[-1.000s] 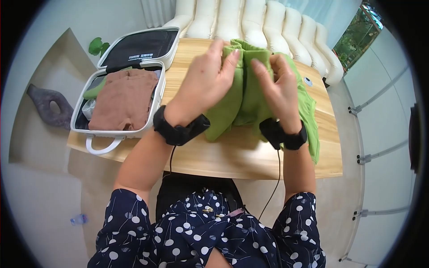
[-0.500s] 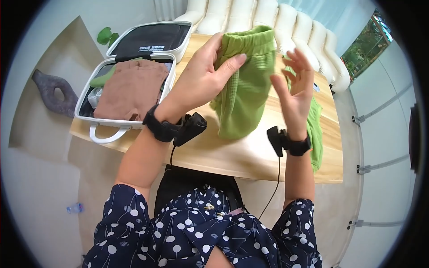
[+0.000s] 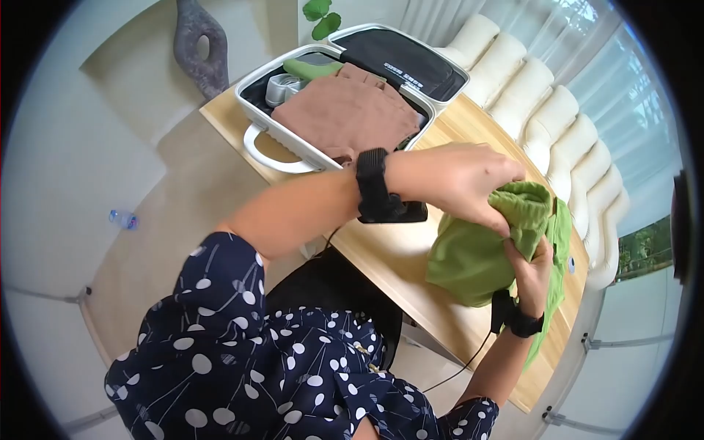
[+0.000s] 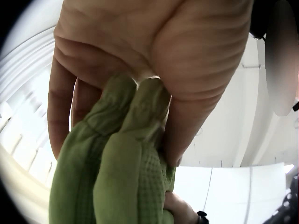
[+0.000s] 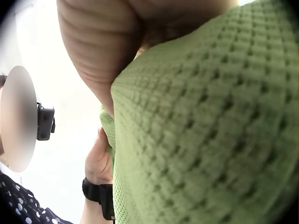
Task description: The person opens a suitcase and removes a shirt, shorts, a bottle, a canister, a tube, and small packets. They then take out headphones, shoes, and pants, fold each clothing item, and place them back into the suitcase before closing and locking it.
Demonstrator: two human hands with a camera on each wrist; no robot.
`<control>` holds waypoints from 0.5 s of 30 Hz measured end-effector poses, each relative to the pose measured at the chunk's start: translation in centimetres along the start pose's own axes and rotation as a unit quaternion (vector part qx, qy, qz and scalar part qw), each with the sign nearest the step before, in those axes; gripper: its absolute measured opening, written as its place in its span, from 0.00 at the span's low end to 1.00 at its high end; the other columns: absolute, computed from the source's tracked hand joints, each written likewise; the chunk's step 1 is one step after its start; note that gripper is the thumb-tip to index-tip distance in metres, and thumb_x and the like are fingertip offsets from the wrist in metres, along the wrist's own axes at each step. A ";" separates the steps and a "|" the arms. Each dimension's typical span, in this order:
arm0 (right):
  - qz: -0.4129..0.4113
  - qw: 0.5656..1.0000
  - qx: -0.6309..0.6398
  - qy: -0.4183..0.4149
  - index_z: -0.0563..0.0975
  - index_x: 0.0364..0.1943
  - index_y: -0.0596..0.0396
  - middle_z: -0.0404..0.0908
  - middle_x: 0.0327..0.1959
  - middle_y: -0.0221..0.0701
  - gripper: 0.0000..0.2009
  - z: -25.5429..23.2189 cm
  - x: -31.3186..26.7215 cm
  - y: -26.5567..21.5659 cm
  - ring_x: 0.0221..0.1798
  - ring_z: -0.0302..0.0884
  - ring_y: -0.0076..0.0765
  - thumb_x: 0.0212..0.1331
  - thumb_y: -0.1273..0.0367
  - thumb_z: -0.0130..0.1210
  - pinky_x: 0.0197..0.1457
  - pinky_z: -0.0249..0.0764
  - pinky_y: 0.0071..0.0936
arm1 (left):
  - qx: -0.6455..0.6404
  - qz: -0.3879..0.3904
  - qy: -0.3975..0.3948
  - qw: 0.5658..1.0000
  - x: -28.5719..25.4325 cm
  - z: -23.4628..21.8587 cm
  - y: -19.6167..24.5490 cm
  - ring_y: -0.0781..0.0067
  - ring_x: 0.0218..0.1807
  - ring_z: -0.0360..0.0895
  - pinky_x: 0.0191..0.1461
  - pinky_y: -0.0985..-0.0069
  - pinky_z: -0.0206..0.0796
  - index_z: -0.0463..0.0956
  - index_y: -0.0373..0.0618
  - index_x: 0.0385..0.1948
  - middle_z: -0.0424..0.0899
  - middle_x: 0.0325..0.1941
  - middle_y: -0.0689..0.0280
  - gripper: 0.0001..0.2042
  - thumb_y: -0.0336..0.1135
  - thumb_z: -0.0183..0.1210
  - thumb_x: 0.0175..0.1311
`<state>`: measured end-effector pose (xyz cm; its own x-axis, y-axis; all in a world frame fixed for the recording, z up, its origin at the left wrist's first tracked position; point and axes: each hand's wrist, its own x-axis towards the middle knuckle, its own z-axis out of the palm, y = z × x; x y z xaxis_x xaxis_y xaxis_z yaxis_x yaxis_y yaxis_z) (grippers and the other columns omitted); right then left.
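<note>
A light green garment [image 3: 469, 257] with a gathered elastic waistband is held up over the right part of the table. The left hand [image 3: 458, 180] pinches it at the waistband, thumb on the near side. Just below, the right hand [image 3: 533, 275] grips the same garment at its right edge, thumb in front. In the left wrist view the folded cloth [image 4: 117, 177] hangs between the thumb and fingers of the left hand [image 4: 154, 56]. Waffle-textured cloth [image 5: 201, 121] fills much of the right wrist view, pinched by the right hand [image 5: 107, 42].
An open white suitcase [image 3: 253, 110] stands at the table's left end, with a folded brown garment [image 3: 348, 114], a green item [image 3: 312, 70] and a white item [image 3: 282, 89] inside. Another green garment [image 3: 557, 293] lies on the table [image 3: 381, 253] at the right. A cream cushioned seat [image 3: 528, 95] stands behind.
The head view has turned towards the right. The right hand, apart from the garment half a second ago, now grips it. The left hand has kept hold of the waistband, and the garment has turned.
</note>
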<state>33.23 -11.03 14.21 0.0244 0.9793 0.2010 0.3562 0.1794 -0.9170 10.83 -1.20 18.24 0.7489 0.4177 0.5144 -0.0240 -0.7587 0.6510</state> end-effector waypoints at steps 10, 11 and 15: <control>0.101 0.974 -0.020 -0.202 0.77 0.42 0.63 0.81 0.35 0.30 0.17 0.4 2.4 1.2 0.37 0.76 0.22 0.48 0.70 0.66 0.44 0.73 0.23 | -0.012 -0.022 -0.011 1.000 2.4 -9.1 4.2 0.81 0.38 0.73 0.43 0.81 0.66 0.75 0.34 0.40 0.80 0.35 0.65 0.09 0.29 0.54 0.62; 0.091 0.977 0.000 -0.194 0.77 0.42 0.62 0.81 0.35 0.29 0.16 0.4 2.6 1.4 0.37 0.75 0.20 0.49 0.70 0.65 0.44 0.72 0.22 | -0.012 -0.021 -0.011 1.000 2.4 -9.9 4.0 0.81 0.38 0.73 0.43 0.81 0.66 0.75 0.34 0.40 0.80 0.35 0.65 0.09 0.29 0.54 0.62; 0.028 0.990 0.072 -0.119 0.76 0.46 0.61 0.80 0.40 0.29 0.14 -0.2 3.9 3.9 0.42 0.75 0.22 0.55 0.72 0.59 0.49 0.72 0.24 | -0.033 -0.132 -0.037 0.990 1.9 -13.2 4.1 0.83 0.40 0.73 0.45 0.82 0.66 0.75 0.35 0.46 0.80 0.38 0.70 0.14 0.33 0.57 0.62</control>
<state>34.87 -6.50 11.47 -0.1876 0.9792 0.0778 0.2231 0.1196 -0.9674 3.41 3.05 29.29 0.7816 0.5571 0.2807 0.1376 -0.5929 0.7935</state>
